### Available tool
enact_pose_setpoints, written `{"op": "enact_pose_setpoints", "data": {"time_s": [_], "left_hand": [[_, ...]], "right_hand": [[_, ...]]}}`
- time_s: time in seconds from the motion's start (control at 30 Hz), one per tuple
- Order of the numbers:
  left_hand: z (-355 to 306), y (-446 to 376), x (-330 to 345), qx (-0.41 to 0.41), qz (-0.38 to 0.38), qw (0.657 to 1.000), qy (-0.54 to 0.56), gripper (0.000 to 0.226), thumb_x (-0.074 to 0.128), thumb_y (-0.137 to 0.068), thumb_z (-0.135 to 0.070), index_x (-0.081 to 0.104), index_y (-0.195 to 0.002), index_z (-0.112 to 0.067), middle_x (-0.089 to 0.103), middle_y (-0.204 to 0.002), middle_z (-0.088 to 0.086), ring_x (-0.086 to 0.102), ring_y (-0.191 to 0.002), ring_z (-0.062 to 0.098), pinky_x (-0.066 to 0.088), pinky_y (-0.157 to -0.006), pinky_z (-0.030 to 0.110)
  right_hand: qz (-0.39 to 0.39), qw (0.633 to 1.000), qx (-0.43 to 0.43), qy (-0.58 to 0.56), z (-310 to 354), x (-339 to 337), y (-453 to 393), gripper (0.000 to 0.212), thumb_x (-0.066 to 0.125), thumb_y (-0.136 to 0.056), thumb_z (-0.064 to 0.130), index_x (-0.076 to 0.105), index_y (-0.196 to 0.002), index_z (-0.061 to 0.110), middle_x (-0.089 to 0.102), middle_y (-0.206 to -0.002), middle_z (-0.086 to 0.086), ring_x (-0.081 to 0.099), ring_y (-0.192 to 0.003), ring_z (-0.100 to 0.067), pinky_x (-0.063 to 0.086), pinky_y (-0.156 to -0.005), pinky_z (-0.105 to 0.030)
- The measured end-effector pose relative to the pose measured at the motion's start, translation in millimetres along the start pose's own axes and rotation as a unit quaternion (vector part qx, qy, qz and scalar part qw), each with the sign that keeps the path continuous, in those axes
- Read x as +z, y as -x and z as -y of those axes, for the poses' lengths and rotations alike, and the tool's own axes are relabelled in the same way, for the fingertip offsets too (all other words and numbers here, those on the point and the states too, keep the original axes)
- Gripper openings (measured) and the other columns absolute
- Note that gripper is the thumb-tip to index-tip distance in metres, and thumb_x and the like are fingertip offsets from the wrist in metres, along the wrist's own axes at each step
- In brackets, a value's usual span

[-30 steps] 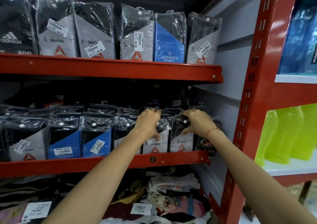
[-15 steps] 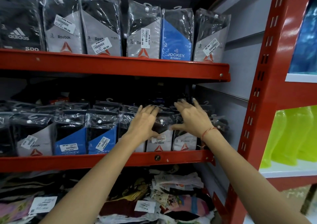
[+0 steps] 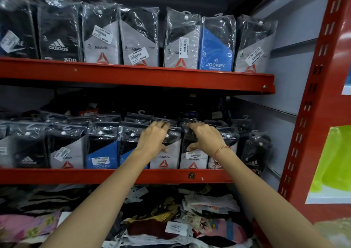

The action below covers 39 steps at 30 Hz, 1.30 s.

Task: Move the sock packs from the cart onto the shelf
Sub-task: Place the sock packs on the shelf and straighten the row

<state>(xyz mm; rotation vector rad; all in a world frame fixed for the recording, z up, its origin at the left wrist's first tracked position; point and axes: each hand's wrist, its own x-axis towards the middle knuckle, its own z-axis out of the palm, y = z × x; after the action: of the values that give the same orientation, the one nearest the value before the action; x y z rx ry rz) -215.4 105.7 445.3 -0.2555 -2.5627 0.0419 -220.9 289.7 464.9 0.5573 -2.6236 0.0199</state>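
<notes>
Standing upright in a row on the middle red metal shelf point(image 3: 114, 175), the clear-plastic-wrapped sock packs with grey, blue and black card sleeves point(image 3: 102, 149) are seen with their long axes vertical and their hanger tops pointing up. Both hands are placed on the tops of two neighbouring grey-and-black Reebok packs: the left hand point(image 3: 153, 139) is laid over the left Reebok pack point(image 3: 164, 159), and the right hand point(image 3: 206, 140) over the right Reebok pack point(image 3: 192, 160), just beside it. Each grip is loosely curled, with the fingers draped over the crinkled top edge and the thumb lying low on the front face; whether a firm pinch is made cannot be told. The packs lie directly beneath and ahead of the palms, so any straightening push would be judged to run backward and downward along the vertical axis. The two hands are about equally near their packs. A thin red thread bracelet point(image 3: 221, 150) is worn on the right wrist. No cart is in view.
</notes>
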Motion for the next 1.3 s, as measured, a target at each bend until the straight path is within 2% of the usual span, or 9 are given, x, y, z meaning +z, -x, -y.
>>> {"op": "enact_pose_setpoints", "data": {"time_s": [0.1,0.17,0.27,0.37,0.53,0.7,0.93,1.1,1.3], "left_hand": [[1.3,4.8,0.7,0.015,-0.006,1.0,0.005,0.092,0.076,-0.076,-0.03,0.024,-0.15,-0.011,0.037,-0.15,0.008,0.032,-0.139,0.024,0.036,-0.113,0.036],[6.2,9.0,-1.8,0.035,-0.011,0.999,0.0,0.092,0.074,-0.079,-0.033,0.021,-0.151,-0.011,0.031,-0.154,0.008,0.025,-0.144,0.023,0.017,-0.122,0.035],[33.7,21.2,-13.4,0.037,-0.027,0.999,0.008,0.093,0.07,-0.08,-0.043,0.019,-0.151,-0.012,0.026,-0.157,0.005,0.018,-0.147,0.019,0.0,-0.123,0.035],[82.8,41.3,-30.2,0.006,-0.029,0.999,0.018,0.096,0.068,-0.076,-0.053,0.023,-0.15,-0.012,0.03,-0.155,0.004,0.022,-0.146,0.018,0.002,-0.124,0.037],[187.6,83.8,-64.4,-0.089,-0.021,0.996,0.004,0.098,0.075,-0.071,-0.047,0.029,-0.148,-0.008,0.036,-0.152,0.008,0.029,-0.143,0.021,0.005,-0.122,0.038],[261.8,112.3,-82.9,-0.168,0.053,0.982,-0.061,0.106,0.078,-0.071,-0.044,0.018,-0.151,-0.008,0.028,-0.156,0.009,0.022,-0.145,0.024,0.007,-0.121,0.037],[291.6,119.6,-61.6,-0.169,0.067,0.98,-0.086,0.097,0.078,-0.074,-0.031,0.023,-0.15,-0.008,0.027,-0.157,0.008,0.02,-0.146,0.025,0.012,-0.121,0.034],[303.2,120.3,-49.0,-0.169,0.03,0.982,-0.079,0.086,0.077,-0.077,-0.02,0.028,-0.149,-0.015,0.03,-0.156,0.002,0.028,-0.144,0.021,0.033,-0.112,0.038],[305.7,123.3,-41.2,-0.16,0.021,0.983,-0.088,0.089,0.075,-0.079,-0.018,0.022,-0.151,-0.015,0.025,-0.158,0.002,0.024,-0.146,0.02,0.033,-0.113,0.038]], "right_hand": [[0.016,1.0,0.01,0.002,3.4,-1.3,-0.1,0.083,0.078,-0.075,0.038,0.037,-0.142,0.013,0.057,-0.134,-0.012,0.058,-0.118,-0.033,0.051,-0.092,-0.042],[0.033,0.999,0.022,-0.002,9.7,-5.6,-2.2,0.085,0.078,-0.077,0.035,0.033,-0.145,0.01,0.053,-0.137,-0.015,0.051,-0.125,-0.034,0.047,-0.101,-0.043],[0.037,0.999,-0.009,0.007,37.9,-12.1,-7.0,0.093,0.073,-0.081,0.036,0.019,-0.15,0.005,0.033,-0.152,-0.017,0.027,-0.144,-0.029,0.019,-0.122,-0.04],[-0.016,0.997,-0.057,-0.055,81.4,-16.9,-15.3,0.084,0.067,-0.084,0.033,0.022,-0.15,0.006,0.031,-0.155,-0.014,0.019,-0.147,-0.024,0.013,-0.123,-0.035],[-0.09,0.981,-0.123,-0.122,173.8,-16.4,-38.4,0.059,0.06,-0.09,0.03,0.04,-0.142,0.01,0.048,-0.143,-0.014,0.04,-0.137,-0.027,0.019,-0.119,-0.03],[-0.052,0.979,-0.163,-0.114,260.6,-4.9,-72.8,0.053,0.061,-0.092,0.029,0.044,-0.138,0.008,0.052,-0.138,-0.013,0.046,-0.129,-0.03,0.034,-0.11,-0.037],[0.029,0.989,-0.136,-0.043,313.3,17.4,-106.5,0.087,0.072,-0.08,0.042,0.03,-0.142,-0.002,0.054,-0.133,-0.02,0.047,-0.127,-0.037,0.035,-0.11,-0.042],[0.018,0.99,-0.138,0.002,321.9,26.0,-122.9,0.073,0.076,-0.076,0.04,0.044,-0.128,0.001,0.061,-0.123,-0.017,0.055,-0.118,-0.034,0.033,-0.111,-0.041],[-0.01,0.989,-0.146,0.001,324.4,26.5,-132.0,0.058,0.076,-0.08,0.027,0.047,-0.125,0.005,0.068,-0.111,-0.015,0.062,-0.109,-0.032,0.033,-0.113,-0.041]]}}
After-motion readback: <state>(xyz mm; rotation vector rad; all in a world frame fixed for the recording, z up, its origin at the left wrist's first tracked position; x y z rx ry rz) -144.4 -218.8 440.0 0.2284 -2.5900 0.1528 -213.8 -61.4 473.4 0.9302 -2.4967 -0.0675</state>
